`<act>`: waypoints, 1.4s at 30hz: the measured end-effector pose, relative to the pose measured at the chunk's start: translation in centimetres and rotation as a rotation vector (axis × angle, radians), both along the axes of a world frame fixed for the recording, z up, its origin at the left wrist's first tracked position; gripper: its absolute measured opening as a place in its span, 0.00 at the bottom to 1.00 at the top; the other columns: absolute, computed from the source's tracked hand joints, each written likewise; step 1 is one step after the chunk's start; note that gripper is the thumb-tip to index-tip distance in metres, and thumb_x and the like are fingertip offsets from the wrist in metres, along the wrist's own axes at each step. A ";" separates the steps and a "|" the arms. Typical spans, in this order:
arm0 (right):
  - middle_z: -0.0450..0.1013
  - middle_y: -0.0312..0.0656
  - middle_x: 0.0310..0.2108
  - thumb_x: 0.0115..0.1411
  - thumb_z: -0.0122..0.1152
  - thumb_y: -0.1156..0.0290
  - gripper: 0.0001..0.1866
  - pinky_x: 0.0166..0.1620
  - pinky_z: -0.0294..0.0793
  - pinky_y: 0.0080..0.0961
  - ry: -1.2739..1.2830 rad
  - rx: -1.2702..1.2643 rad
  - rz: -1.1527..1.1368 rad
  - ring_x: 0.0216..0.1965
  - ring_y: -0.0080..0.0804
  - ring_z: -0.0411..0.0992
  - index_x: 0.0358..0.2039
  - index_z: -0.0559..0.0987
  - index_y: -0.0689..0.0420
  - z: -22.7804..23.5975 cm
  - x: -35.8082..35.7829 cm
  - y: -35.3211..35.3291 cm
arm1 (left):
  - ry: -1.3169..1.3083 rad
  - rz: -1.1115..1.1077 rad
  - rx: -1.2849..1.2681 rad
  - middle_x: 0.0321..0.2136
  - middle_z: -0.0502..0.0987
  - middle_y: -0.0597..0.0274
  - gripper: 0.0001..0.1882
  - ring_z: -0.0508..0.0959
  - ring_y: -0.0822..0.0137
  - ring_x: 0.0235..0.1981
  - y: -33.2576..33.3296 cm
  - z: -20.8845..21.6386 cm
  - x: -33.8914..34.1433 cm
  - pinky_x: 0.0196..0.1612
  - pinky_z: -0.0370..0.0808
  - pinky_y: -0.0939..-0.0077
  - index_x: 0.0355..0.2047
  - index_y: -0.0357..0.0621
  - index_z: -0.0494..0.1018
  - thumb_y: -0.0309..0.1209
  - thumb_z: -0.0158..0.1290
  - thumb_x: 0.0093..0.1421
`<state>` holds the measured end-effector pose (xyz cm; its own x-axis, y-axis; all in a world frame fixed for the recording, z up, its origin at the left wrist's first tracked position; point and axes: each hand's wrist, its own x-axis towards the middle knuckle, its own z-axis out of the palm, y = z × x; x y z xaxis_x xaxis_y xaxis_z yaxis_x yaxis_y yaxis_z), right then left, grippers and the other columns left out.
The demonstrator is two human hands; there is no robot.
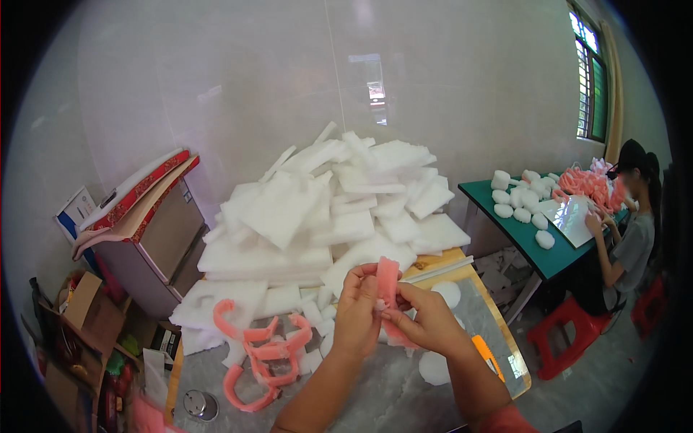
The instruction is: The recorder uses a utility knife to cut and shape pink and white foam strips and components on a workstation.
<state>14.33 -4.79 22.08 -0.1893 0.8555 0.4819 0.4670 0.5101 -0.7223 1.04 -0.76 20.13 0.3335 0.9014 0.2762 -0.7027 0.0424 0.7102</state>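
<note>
In front of me, over the table [238, 408], both hands hold a pink soft strip [388, 278] upright. My left hand [357, 307] closes on its left side, and my right hand [426, 321] pinches it from the right. A small whitish bit shows between the fingertips; what it is I cannot make out. The strip's lower end hangs below my right fingers. Left of my hands lie several curved pink pieces [274, 351], partly overlapping on the table. Round white padding pieces [434, 368] lie by my right forearm, near an orange tool [488, 358].
A tall pile of white foam sheets [317, 206] rises behind my hands against the wall. A metal canister [200, 405] stands at the near left. To the right, another person [635, 238] sits on a red stool [559, 339] at a green table [516, 234] with white and pink pieces.
</note>
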 end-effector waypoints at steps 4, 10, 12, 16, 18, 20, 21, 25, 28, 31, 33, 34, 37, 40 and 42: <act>0.75 0.45 0.28 0.58 0.60 0.68 0.13 0.33 0.73 0.24 0.157 0.009 0.000 0.27 0.32 0.75 0.39 0.75 0.63 -0.1 -0.2 -0.2 | -0.030 0.050 0.163 0.45 0.70 0.55 0.12 0.72 0.64 0.47 0.3 0.1 -1.3 0.50 0.69 0.69 0.48 0.39 0.62 0.30 0.42 0.66; 0.75 0.43 0.28 0.58 0.59 0.70 0.14 0.33 0.73 0.20 0.211 0.043 -0.053 0.28 0.26 0.75 0.42 0.74 0.63 -0.4 0.8 -0.1 | 0.956 0.417 0.705 0.38 0.73 0.61 0.16 0.74 0.68 0.41 -0.7 2.1 -3.3 0.43 0.72 0.73 0.41 0.39 0.69 0.26 0.58 0.52; 0.75 0.43 0.28 0.58 0.59 0.69 0.14 0.33 0.73 0.21 0.205 0.019 -0.033 0.27 0.26 0.74 0.42 0.74 0.63 -0.1 1.0 -0.3 | 0.975 0.494 0.732 0.35 0.74 0.61 0.18 0.75 0.69 0.38 -0.9 2.0 -2.9 0.40 0.73 0.74 0.40 0.38 0.70 0.26 0.61 0.49; 0.75 0.42 0.27 0.58 0.60 0.68 0.15 0.33 0.73 0.22 0.185 -0.023 0.008 0.27 0.25 0.73 0.43 0.74 0.63 0.1 1.1 -0.2 | 0.905 0.485 0.761 0.29 0.77 0.61 0.18 0.76 0.71 0.31 -0.4 1.1 -2.4 0.32 0.74 0.79 0.38 0.37 0.71 0.25 0.63 0.47; 0.74 0.42 0.27 0.57 0.60 0.68 0.15 0.33 0.72 0.23 0.142 -0.029 0.037 0.26 0.26 0.72 0.42 0.74 0.63 0.3 1.5 -0.3 | 0.890 0.549 0.803 0.27 0.77 0.61 0.17 0.77 0.72 0.28 -0.5 1.1 -2.2 0.30 0.74 0.80 0.37 0.37 0.72 0.24 0.62 0.47; 0.74 0.42 0.26 0.57 0.60 0.68 0.15 0.32 0.72 0.24 0.099 -0.034 0.065 0.26 0.27 0.72 0.41 0.74 0.62 0.7 1.6 -0.5 | 0.873 0.611 0.845 0.26 0.77 0.61 0.16 0.77 0.72 0.26 -0.5 1.2 -2.0 0.28 0.74 0.82 0.37 0.36 0.72 0.23 0.62 0.47; 0.73 0.42 0.26 0.57 0.59 0.68 0.13 0.32 0.71 0.25 0.067 -0.027 0.078 0.26 0.29 0.71 0.40 0.74 0.62 0.8 1.5 -0.7 | 0.858 0.624 0.848 0.25 0.77 0.62 0.15 0.76 0.73 0.24 -0.5 1.1 -2.0 0.27 0.74 0.82 0.36 0.36 0.73 0.23 0.61 0.47; 0.72 0.45 0.24 0.58 0.56 0.68 0.09 0.29 0.69 0.28 0.042 -0.021 0.084 0.24 0.38 0.70 0.34 0.74 0.60 0.6 1.4 -0.7 | 0.843 0.619 0.834 0.22 0.77 0.62 0.12 0.76 0.75 0.22 -0.6 1.4 -2.3 0.26 0.73 0.84 0.36 0.35 0.75 0.21 0.58 0.48; 0.71 0.47 0.24 0.58 0.55 0.69 0.07 0.28 0.67 0.30 -0.055 0.019 0.037 0.24 0.43 0.68 0.32 0.73 0.60 0.8 1.5 -0.7 | 0.873 0.616 0.872 0.23 0.77 0.62 0.11 0.75 0.77 0.23 -0.4 1.2 -2.5 0.26 0.73 0.84 0.35 0.34 0.75 0.20 0.57 0.49; 0.70 0.47 0.23 0.53 0.58 0.75 0.06 0.30 0.69 0.24 -0.145 0.085 0.013 0.24 0.37 0.69 0.29 0.72 0.62 0.6 1.9 -0.6 | 0.854 0.574 0.858 0.22 0.77 0.63 0.11 0.75 0.78 0.23 -0.5 1.4 -2.7 0.25 0.72 0.85 0.35 0.33 0.75 0.20 0.57 0.50; 0.71 0.45 0.23 0.53 0.58 0.75 0.06 0.30 0.69 0.24 -0.142 0.068 0.025 0.24 0.34 0.69 0.31 0.73 0.62 0.6 2.1 -0.6 | 0.840 0.551 0.839 0.22 0.77 0.62 0.11 0.75 0.78 0.23 -0.5 1.4 -2.9 0.26 0.72 0.84 0.35 0.33 0.75 0.19 0.56 0.50; 0.71 0.44 0.24 0.53 0.58 0.75 0.07 0.31 0.69 0.23 -0.140 0.050 0.037 0.24 0.31 0.69 0.32 0.73 0.63 0.6 2.1 -0.6 | 0.824 0.528 0.821 0.22 0.76 0.62 0.11 0.75 0.78 0.23 -0.5 1.4 -2.9 0.26 0.72 0.84 0.36 0.33 0.75 0.19 0.56 0.50; 0.72 0.42 0.25 0.59 0.56 0.68 0.09 0.31 0.69 0.22 0.141 -0.007 0.120 0.26 0.27 0.70 0.34 0.75 0.62 0.4 1.6 -0.8 | 0.772 0.536 0.769 0.25 0.77 0.61 0.12 0.76 0.77 0.24 -0.8 1.6 -2.6 0.27 0.73 0.83 0.36 0.33 0.74 0.18 0.56 0.49; 0.73 0.36 0.27 0.60 0.56 0.67 0.11 0.34 0.69 0.18 0.417 -0.154 0.187 0.29 0.18 0.68 0.36 0.75 0.63 -0.7 1.4 0.0 | 0.765 0.650 0.885 0.27 0.77 0.60 0.13 0.76 0.75 0.25 -0.8 1.4 -1.9 0.28 0.74 0.82 0.37 0.34 0.74 0.18 0.56 0.48; 0.72 0.35 0.27 0.60 0.56 0.67 0.11 0.33 0.68 0.17 0.460 -0.165 0.144 0.29 0.17 0.68 0.35 0.75 0.63 -0.2 1.3 -0.1 | 0.757 0.653 0.908 0.28 0.77 0.60 0.13 0.76 0.74 0.25 -1.0 1.0 -1.4 0.28 0.74 0.81 0.37 0.35 0.74 0.18 0.56 0.48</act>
